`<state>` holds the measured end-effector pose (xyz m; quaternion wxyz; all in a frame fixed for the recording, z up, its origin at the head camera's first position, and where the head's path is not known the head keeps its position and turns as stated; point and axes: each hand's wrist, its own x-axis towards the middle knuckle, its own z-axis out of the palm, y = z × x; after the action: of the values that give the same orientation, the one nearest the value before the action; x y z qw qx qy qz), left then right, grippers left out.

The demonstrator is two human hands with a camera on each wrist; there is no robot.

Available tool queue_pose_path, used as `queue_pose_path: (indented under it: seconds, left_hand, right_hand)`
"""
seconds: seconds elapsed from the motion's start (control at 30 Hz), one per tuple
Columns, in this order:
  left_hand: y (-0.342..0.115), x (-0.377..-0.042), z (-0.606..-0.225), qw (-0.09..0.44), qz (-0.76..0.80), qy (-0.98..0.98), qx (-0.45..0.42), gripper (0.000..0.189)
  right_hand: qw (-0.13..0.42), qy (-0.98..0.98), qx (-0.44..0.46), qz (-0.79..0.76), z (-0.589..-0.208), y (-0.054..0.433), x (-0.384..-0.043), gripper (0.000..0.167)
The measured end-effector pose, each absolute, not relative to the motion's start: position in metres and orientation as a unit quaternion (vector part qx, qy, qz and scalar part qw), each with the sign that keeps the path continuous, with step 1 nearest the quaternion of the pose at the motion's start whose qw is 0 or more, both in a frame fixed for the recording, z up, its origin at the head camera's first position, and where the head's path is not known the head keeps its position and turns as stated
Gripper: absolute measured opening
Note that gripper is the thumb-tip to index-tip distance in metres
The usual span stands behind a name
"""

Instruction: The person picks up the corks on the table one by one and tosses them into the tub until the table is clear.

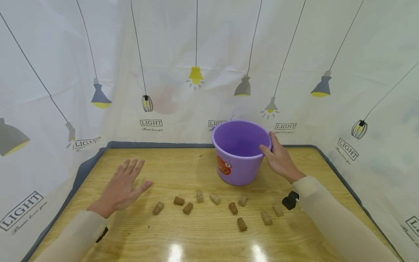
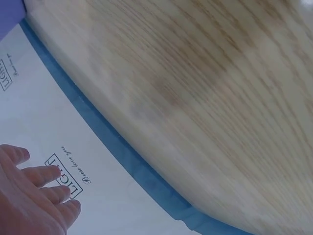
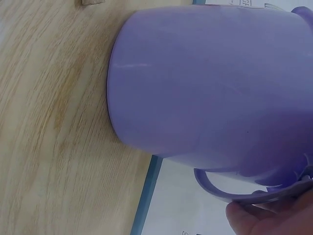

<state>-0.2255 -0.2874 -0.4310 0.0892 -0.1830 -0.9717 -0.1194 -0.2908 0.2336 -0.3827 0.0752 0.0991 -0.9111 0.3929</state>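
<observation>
A purple bucket (image 1: 240, 169) with a red sticker is at the back of the table, right of centre, its mouth facing up. My right hand (image 1: 279, 160) grips it at the right side of the rim, thumb over the edge. In the right wrist view the fingers (image 3: 239, 218) lie along the purple handle (image 3: 215, 191). My left hand (image 1: 119, 187) is held out over the left of the table, fingers straight and spread, holding nothing. Several corks, among them a light one (image 1: 215, 198) and a brown one (image 1: 242, 224), lie scattered in front of the bucket.
The wooden table (image 1: 196, 240) has a blue-grey strip (image 1: 163, 145) along its back edge. A white sheet (image 1: 176, 47) printed with hanging lamps encloses the back and both sides. Black straps or devices sit at both wrists.
</observation>
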Motion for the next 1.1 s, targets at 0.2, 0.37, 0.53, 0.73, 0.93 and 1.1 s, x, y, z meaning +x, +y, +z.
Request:
queue_pose_path:
  seconds: [0.2, 0.37, 0.53, 0.73, 0.93, 1.1]
  left_hand:
    - [-0.282, -0.225, -0.433, 0.092, -0.124, -0.97, -0.19, 0.086]
    - [-0.277, -0.226, -0.434, 0.096, -0.125, -0.968, -0.197, 0.085]
    - [-0.272, -0.224, -0.436, 0.092, -0.127, -0.967, -0.203, 0.083]
    - [-0.266, -0.221, -0.444, 0.069, -0.144, -0.967, -0.197, 0.083]
    - [-0.261, -0.215, -0.443, 0.07, -0.128, -0.97, -0.196, 0.083]
    - [-0.256, -0.21, -0.442, 0.06, -0.105, -0.974, -0.189, 0.084]
  right_hand:
    - [0.072, -0.91, 0.096, 0.397, -0.382, 0.233, -0.29, 0.083]
    - [0.073, -0.911, 0.093, 0.395, -0.383, 0.233, -0.292, 0.082]
    - [0.066, -0.91, 0.093, 0.398, -0.383, 0.234, -0.293, 0.081]
    - [0.075, -0.909, 0.101, 0.398, -0.384, 0.233, -0.295, 0.078]
    - [0.079, -0.908, 0.106, 0.397, -0.386, 0.233, -0.296, 0.077]
    - [0.085, -0.906, 0.111, 0.4, -0.386, 0.234, -0.297, 0.074]
